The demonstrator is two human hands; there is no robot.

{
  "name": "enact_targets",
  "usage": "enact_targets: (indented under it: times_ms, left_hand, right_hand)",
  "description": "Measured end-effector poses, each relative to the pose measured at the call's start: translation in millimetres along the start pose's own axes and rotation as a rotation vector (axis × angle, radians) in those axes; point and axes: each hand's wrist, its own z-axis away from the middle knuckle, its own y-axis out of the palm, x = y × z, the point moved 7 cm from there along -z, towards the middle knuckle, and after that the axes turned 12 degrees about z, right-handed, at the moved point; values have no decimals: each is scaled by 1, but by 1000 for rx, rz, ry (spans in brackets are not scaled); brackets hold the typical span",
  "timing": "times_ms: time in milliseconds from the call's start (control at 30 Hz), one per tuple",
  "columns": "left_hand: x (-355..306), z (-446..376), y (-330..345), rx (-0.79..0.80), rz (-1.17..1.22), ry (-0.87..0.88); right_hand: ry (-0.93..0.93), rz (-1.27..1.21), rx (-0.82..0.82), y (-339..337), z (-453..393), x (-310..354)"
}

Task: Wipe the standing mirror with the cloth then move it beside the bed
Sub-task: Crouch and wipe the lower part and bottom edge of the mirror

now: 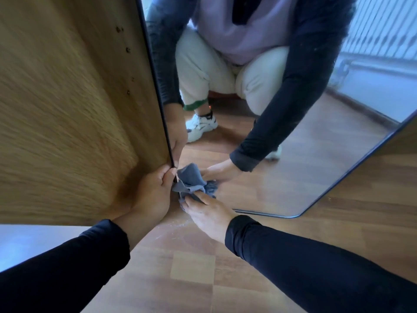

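The standing mirror [316,168] has a thin black frame and rests on the wooden floor, leaning against wooden furniture. Its glass reflects a crouching person in a lilac top and pale trousers. My left hand [151,195] grips the mirror's left edge near the bottom corner. My right hand [209,213] presses a crumpled blue-grey cloth [191,184] against the glass at that lower left corner. Both arms wear dark sleeves.
A wooden furniture panel [67,109] stands close on the left, directly behind the mirror's left edge. Wood-pattern laminate floor [203,279] lies below, with pale dusty marks beside the mirror's base. The reflection shows a window with a patterned grille.
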Motion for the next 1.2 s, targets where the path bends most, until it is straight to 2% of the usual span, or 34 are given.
enact_targets:
  times_ms: [100,200,267,300,400,500,600,700,767,867,967,1200]
  left_hand:
    - [3,1,0,1,25,-44]
    - [-2,2,-1,-15,-38,-6]
    - [-3,3,-1,-3,-42,9]
    - [-2,3,-2,3,-16,5]
    - [7,-3,-5,5,42,-20]
    - [9,-3,-1,-3,70,-42]
    - [15,-3,2,-8,114,-86]
    - [26,-5,5,-29,171,-106]
    - [28,-6,8,-48,200,-100]
    - [22,-2,14,-55,220,-79]
    - [19,-1,14,-82,209,-77]
    - [24,-3,13,-47,233,-97]
  right_hand:
    - [-5,-15,-24,2,4,-4]
    - [159,-183,-142,-7,-13,-17]
    - [199,-187,-176,-14,-18,-18]
    - [168,-151,-165,-15,-16,-15]
    - [12,16,30,-5,2,-7]
    - [-27,21,85,2,25,-7]
    - [14,1,19,9,48,-14]
    - [150,-103,-84,8,61,-28]
    - [195,-81,-120,7,57,-27]
    - [139,-30,-87,18,44,-5]
    - [139,62,-28,29,44,-10]
    - [105,37,-50,36,101,-26]
